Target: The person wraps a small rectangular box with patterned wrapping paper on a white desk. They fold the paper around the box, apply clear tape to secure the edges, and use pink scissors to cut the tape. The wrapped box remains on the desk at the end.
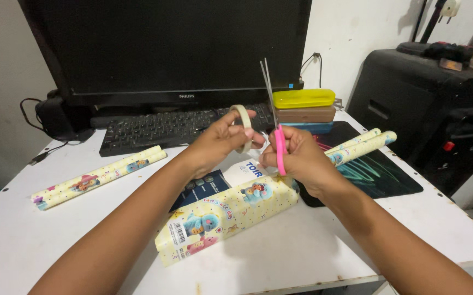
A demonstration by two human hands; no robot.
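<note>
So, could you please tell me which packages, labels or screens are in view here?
Monitor: behind the keyboard, wide, black, dark screen.
Wrapped box: front of table, under both hands, oblong, pale yellow cartoon paper.
Barcode label: on the box's near end, small, white.

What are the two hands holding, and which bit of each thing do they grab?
The left hand pinches a roll of tape by its ring. The right hand grips scissors by the pink handle, blades pointing up.

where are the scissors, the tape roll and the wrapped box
scissors (280, 150), head view, on the pink handle
tape roll (243, 116), head view, on its upper rim
wrapped box (231, 213), head view, on its top face
</note>
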